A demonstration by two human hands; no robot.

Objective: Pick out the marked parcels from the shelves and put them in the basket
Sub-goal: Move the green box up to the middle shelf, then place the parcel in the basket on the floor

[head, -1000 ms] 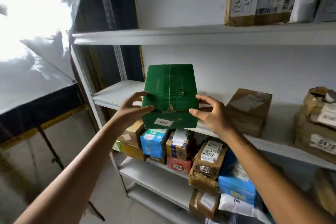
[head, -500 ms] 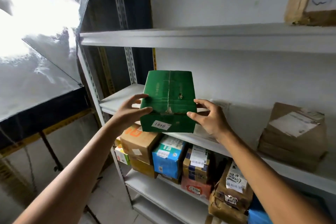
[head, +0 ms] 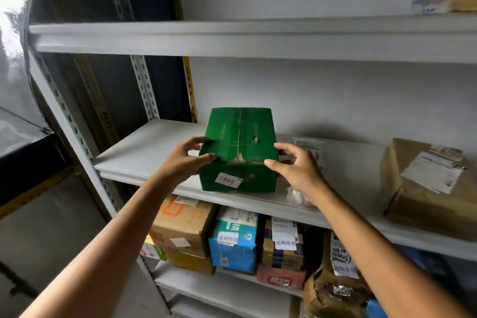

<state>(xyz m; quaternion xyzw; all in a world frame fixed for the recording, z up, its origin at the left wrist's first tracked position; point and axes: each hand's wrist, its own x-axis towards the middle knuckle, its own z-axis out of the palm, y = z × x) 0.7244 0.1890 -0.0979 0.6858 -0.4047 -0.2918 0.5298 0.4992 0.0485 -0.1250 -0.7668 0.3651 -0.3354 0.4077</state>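
- I see the green box (head: 238, 147) near the middle of my view, on the middle shelf (head: 144, 152) and close to its front edge. I cannot tell whether its bottom sits fully on the board.
- The left hand (head: 184, 160) grips the box at its 9 o'clock side. The thumb lies on the front top edge and the fingers curl round the left wall.
- The right hand (head: 296, 166) grips the 3 o'clock side in the same way, with the thumb tip on the front edge and the fingers curled behind the right wall.
- A white label (head: 228, 180) sits low on the front face of the box, towards 7 o'clock. It reads D401 and is upside down for me.
- The top flaps meet in a seam that runs from 12 to 6 o'clock. There is a small hole just beside the seam and a piece of torn tape at the front edge.
- At 3 o'clock from the box, well apart on the same shelf, stands a brown parcel (head: 423, 188) with a white paper on its top.
- At 2 o'clock, just behind the right hand, a small white parcel (head: 309, 147) is partly hidden.
- At 12 o'clock runs the upper shelf (head: 232, 39).
- At 6 o'clock, on the shelf below, a brown carton (head: 183, 222), a blue carton (head: 233, 245) and a labelled carton (head: 282, 245) stand side by side.
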